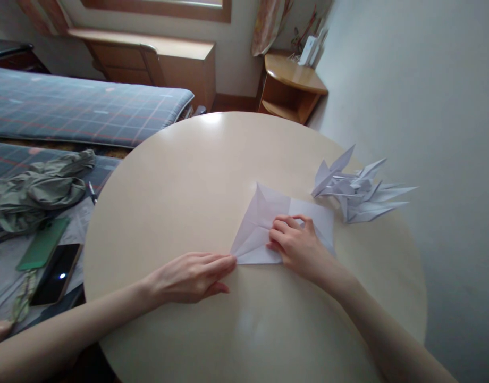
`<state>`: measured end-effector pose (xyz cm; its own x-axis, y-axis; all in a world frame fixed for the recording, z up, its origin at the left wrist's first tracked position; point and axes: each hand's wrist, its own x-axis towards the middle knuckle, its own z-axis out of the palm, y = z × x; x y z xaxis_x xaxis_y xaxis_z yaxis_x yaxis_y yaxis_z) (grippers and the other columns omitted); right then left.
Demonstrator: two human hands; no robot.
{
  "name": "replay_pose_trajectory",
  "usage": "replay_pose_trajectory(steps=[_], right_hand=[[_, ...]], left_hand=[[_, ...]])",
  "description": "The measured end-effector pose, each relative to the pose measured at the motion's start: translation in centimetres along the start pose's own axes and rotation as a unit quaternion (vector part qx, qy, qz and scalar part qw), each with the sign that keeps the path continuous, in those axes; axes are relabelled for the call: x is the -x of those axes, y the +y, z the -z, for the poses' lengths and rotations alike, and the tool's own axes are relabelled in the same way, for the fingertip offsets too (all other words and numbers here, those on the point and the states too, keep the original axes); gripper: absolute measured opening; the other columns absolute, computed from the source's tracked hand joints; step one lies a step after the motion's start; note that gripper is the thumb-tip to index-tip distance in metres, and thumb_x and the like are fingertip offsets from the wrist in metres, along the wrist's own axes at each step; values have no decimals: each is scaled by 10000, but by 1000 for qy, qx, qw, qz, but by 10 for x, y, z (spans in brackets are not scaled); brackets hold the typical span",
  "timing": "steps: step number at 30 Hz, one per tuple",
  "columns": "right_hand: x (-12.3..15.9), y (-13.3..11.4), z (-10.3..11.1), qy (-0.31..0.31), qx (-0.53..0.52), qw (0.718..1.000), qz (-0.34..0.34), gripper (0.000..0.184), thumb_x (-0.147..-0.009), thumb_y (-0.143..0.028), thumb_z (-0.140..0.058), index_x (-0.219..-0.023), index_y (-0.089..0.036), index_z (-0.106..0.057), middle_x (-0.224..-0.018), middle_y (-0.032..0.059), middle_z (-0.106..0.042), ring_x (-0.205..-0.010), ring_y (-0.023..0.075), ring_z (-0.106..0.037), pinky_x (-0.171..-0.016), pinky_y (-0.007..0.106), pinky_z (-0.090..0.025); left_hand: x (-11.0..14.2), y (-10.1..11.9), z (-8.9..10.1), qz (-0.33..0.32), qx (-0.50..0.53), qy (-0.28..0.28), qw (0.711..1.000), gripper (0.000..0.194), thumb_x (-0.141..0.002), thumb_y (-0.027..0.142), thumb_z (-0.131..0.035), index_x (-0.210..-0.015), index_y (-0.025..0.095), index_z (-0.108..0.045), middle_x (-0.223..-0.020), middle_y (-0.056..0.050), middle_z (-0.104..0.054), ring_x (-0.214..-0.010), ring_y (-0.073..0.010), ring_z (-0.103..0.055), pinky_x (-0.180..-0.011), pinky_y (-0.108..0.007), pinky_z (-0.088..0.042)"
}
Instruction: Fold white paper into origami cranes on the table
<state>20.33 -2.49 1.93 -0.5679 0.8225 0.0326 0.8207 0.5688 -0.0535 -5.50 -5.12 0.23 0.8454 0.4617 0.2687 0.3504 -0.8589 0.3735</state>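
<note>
A white sheet of paper (264, 205) with several creases lies on the round table (168, 175). Its left corner is narrowed to a point, and a fold line crosses its upper part. My left hand (192, 276) rests flat on the table, fingers stretched out, tips touching that left corner. On the middle of the sheet sits my right hand (298, 242), its fingers curled and pressed against the paper; what lies under the fingertips is hidden. Folded white paper shapes (358, 186) with pointed ends, like paper cranes, are heaped beyond the sheet on the right.
A wall (439, 133) borders the table on the right. At the left are a checked mattress (89, 109), a crumpled grey-green cloth (41, 183), a green phone case (45, 242), a dark phone (57, 274) and a pen (92, 192). A corner shelf (294, 74) stands behind.
</note>
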Motion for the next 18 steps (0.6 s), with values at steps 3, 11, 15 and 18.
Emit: replay_pose_trajectory(steps=[3, 11, 15, 18], right_hand=[[0, 0, 0, -4, 0, 1000, 1, 131, -867, -200, -538, -745, -192, -587, -910, 27, -667, -1089, 207, -505, -906, 396, -196], [-1, 0, 4, -17, -16, 1000, -2, 131, -860, -203, -559, -732, -183, -583, -919, 28, -662, -1095, 204, -509, -919, 400, -198], [-2, 0, 5, -17, -19, 1000, 0, 136, -858, -193, -556, -726, -187, -587, -911, 26, -665, -1092, 202, -508, -909, 393, -205], [-2, 0, 4, -11, -19, 1000, 1, 138, -857, -195, -557, -724, -187, -590, -914, 29, -665, -1085, 202, -509, -911, 390, -204]], left_hand=[[-4, -1, -1, -20, -23, 6, 1000, 329, -970, 327, -314, -1112, 94, -497, -1017, -109, -662, -808, -172, -654, -712, -270, -551], [-10, -6, 5, -54, -51, -18, 997, 362, -974, 326, -281, -1103, 113, -544, -1025, -107, -636, -801, -168, -623, -718, -281, -537], [-8, -4, 5, -45, -36, -16, 998, 381, -969, 334, -295, -1219, 101, -465, -1119, -133, -595, -956, -192, -603, -814, -294, -524], [-10, -1, 1, -20, -58, -21, 998, 418, -969, 348, -294, -1274, 87, -410, -1151, -139, -582, -955, -203, -593, -826, -312, -517]])
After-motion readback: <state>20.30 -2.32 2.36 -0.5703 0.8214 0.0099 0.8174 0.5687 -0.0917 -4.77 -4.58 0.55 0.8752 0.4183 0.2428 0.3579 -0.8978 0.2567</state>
